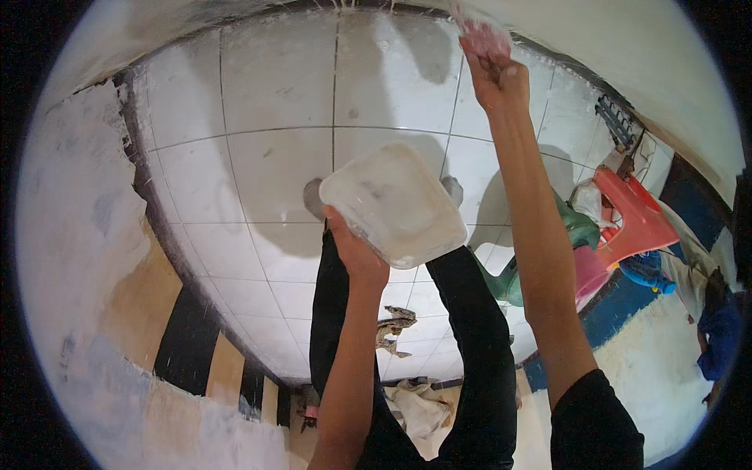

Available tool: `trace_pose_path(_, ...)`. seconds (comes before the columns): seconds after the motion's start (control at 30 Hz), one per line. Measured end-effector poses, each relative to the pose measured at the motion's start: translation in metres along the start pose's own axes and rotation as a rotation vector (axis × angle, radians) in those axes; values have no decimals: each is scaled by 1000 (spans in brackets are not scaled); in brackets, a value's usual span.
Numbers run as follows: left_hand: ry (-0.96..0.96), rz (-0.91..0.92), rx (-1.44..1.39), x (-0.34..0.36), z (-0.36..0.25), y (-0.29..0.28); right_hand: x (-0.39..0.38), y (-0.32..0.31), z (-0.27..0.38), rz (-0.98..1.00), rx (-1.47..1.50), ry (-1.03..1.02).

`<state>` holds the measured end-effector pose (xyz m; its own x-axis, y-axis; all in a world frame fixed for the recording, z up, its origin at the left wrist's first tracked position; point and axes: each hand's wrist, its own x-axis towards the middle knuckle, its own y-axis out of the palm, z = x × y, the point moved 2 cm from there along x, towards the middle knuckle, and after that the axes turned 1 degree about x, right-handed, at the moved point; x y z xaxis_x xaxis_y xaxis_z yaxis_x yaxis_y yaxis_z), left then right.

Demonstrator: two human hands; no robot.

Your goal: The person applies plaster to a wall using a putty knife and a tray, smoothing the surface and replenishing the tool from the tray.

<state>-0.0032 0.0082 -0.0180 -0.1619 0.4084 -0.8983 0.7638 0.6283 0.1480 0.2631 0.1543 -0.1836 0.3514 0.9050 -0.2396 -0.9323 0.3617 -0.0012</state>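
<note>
My left hand (356, 254) grips the lower-left side of a shallow white plastic tub (395, 204), smeared with pale white material and held above my legs and feet. My right hand (497, 82) is raised at the top right, its fingers closed on a pinkish, white-streaked implement (482, 35) that looks like a brush, blurred and near the lower part of the pale wall (595, 43). Whether it touches the wall I cannot tell.
White floor tiles (274, 172) meet patchy walls. At right are a red plastic stool (634, 227), green plastic items (576, 223), a pink object (587, 270), a blue bottle (646, 270) and cloths (717, 341). A crumpled rag (395, 325) lies behind my feet; more cloth (415, 407) beyond.
</note>
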Motion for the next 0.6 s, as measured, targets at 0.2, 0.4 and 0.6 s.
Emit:
trace_pose_path(0.2,61,174,-13,21,10,32,111,-63,-24,-350,574,391)
trace_pose_path(0.4,80,74,49,23,7,12,54,-58,41,-192,721,354)
trace_pose_path(0.6,94,187,16,15,18,39,89,-80,5,-378,604,404)
